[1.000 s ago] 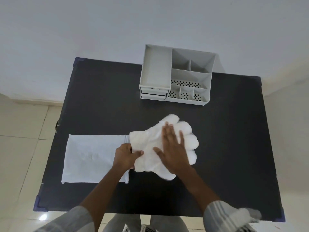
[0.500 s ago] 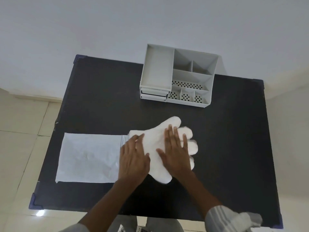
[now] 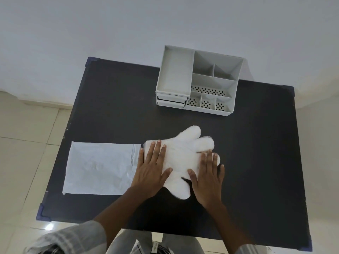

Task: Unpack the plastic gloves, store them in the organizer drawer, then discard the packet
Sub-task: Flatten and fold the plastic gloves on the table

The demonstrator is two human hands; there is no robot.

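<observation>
A white stack of plastic gloves [image 3: 183, 153] lies flat in the middle of the black table [image 3: 256, 143], fingers pointing right and away. My left hand [image 3: 152, 171] presses flat on its cuff end, fingers spread. My right hand [image 3: 207, 178] lies flat on its finger side, palm down. The flattened white packet [image 3: 99, 167] rests to the left, its torn edge touching the gloves. A grey desk organizer [image 3: 198, 79] stands at the table's far edge, with two shut drawers [image 3: 171, 100] at its lower left.
The organizer has an open tray on top and several perforated compartments. The table's corners carry blue caps [image 3: 43, 213]. Pale floor tiles [image 3: 23, 143] lie to the left, a white wall behind. My knees show below the near table edge.
My left hand let go of the glove cuff and went flat on it. My right hand slid rightward across the stack. The gloves lie flatter than before.
</observation>
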